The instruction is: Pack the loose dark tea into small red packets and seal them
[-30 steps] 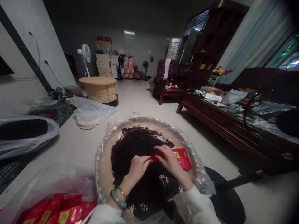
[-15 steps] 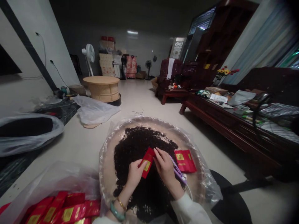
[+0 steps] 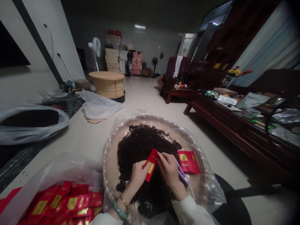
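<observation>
A round tray (image 3: 110, 162) lined with clear plastic holds a heap of dark loose tea leaves (image 3: 145, 147). Over the heap, my left hand (image 3: 138, 175) and my right hand (image 3: 170, 170) both pinch one small red packet (image 3: 151, 164) with a gold label, held upright between them. A purple tool (image 3: 180, 172) is tucked in my right hand too. A small stack of red packets (image 3: 188, 161) lies on the tray just right of my right hand.
A clear bag with several red packets (image 3: 65, 203) lies at bottom left. A large bag of dark tea (image 3: 30, 120) sits at left, a round wooden stool (image 3: 110, 84) and a plastic sheet (image 3: 98, 106) beyond. A long dark wooden table (image 3: 246, 125) runs along the right.
One red packet has been lifted away from the stack, which now lies on the tray at right. Both hands hold the single packet upright. The view has shifted slightly.
</observation>
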`<action>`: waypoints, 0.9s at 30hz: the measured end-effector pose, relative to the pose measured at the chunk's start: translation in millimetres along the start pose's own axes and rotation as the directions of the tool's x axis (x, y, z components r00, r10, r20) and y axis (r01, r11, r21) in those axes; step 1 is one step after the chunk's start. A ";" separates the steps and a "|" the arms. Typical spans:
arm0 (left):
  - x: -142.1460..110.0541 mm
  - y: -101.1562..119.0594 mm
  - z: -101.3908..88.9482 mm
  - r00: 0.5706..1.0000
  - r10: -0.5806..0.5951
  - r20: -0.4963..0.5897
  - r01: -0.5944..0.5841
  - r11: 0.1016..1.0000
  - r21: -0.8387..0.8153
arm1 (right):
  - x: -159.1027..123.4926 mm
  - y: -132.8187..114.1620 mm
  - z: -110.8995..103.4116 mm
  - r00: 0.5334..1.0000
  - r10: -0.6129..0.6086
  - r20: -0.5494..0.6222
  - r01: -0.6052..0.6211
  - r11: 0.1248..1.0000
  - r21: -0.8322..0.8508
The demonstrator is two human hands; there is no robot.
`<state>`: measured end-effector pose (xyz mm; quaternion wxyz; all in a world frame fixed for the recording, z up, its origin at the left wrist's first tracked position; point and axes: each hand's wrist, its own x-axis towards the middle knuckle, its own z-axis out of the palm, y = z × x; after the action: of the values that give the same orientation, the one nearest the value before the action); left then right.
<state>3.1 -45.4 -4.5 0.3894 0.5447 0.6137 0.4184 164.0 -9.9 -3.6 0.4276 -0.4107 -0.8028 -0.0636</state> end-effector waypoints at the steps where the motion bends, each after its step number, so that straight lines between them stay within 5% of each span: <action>1: -0.4 -0.7 0.1 1.000 0.008 0.008 -0.008 1.000 0.003 | 0.2 -0.9 -1.2 1.000 0.009 0.009 -0.009 1.000 0.023; 8: -3.0 -7.7 1.8 0.986 0.105 0.127 -0.111 0.993 0.043 | 3.0 -5.0 -11.6 0.994 0.026 0.106 -0.039 0.992 0.122; 13: 0.3 -15.9 -0.8 0.969 -0.004 0.249 0.052 0.981 -0.186 | -1.0 -4.6 -23.8 0.976 -0.012 0.215 -0.055 0.951 0.304; 18: 0.6 -9.8 -12.5 0.893 -0.030 0.449 0.168 0.947 -0.272 | -5.4 -10.7 -38.1 0.945 -0.018 0.326 -0.115 0.916 0.384; 27: -4.0 -1.2 -8.5 0.948 -0.106 0.300 0.189 0.946 -0.262 | -10.8 -31.7 -45.6 0.905 -0.067 0.420 -0.110 0.917 0.384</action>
<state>-4.8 -50.2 -2.6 0.5783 0.4886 0.5238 0.3905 173.5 -57.9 24.9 0.3180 -0.3280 -0.8675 0.1969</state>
